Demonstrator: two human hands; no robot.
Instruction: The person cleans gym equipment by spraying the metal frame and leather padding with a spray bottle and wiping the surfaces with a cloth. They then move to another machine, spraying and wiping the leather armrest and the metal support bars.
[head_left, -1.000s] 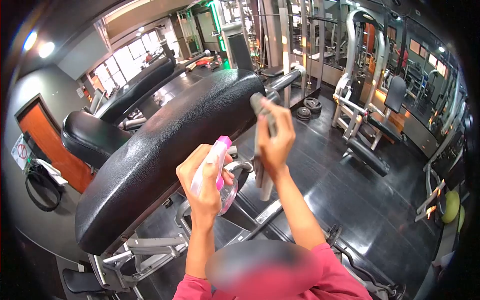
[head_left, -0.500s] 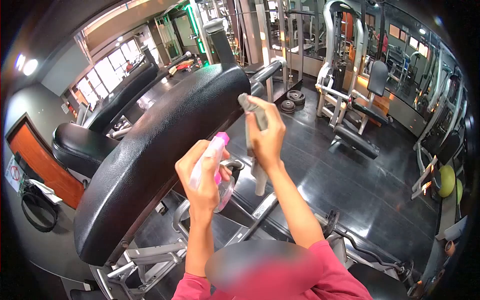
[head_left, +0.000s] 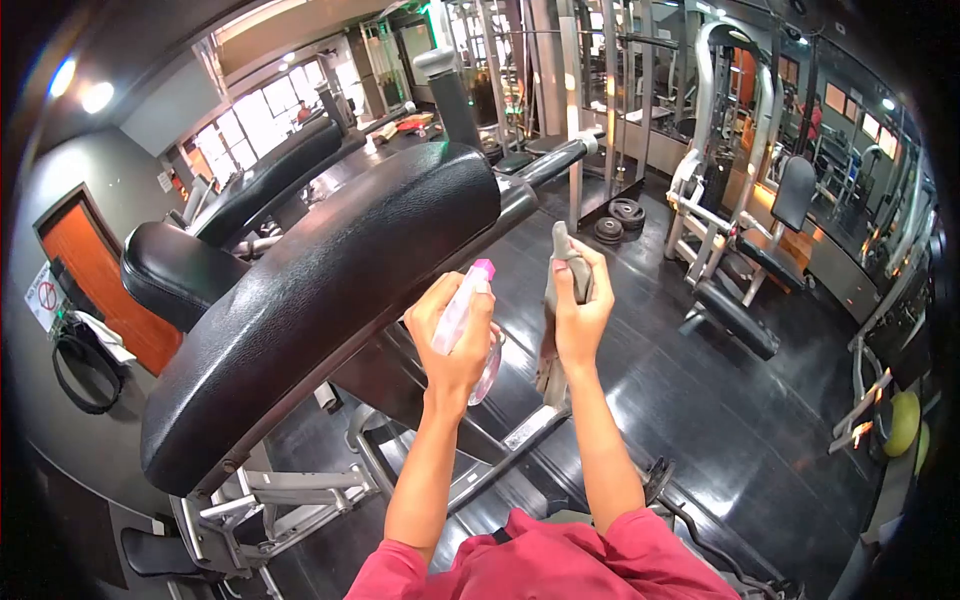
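My left hand (head_left: 450,335) is wrapped round a clear spray bottle (head_left: 463,312) with a pink nozzle, held upright beside the lower edge of a long black padded bench (head_left: 330,270). To its right, my right hand (head_left: 583,315) grips a grey cloth (head_left: 561,255) that hangs down below the fingers. The two hands are apart. Neither the cloth nor the bottle touches the pad. The bottle's body is partly hidden behind my left hand.
Silver machine frames (head_left: 310,485) stand below the pad. Weight plates (head_left: 626,212) lie on the dark floor ahead. A seated machine (head_left: 795,190) stands at the right, a curl bar (head_left: 700,535) lies lower right, and an orange door (head_left: 100,285) is at the left.
Both hands have shifted right with the bottle and cloth, away from the pad. The camera view has also turned slightly.
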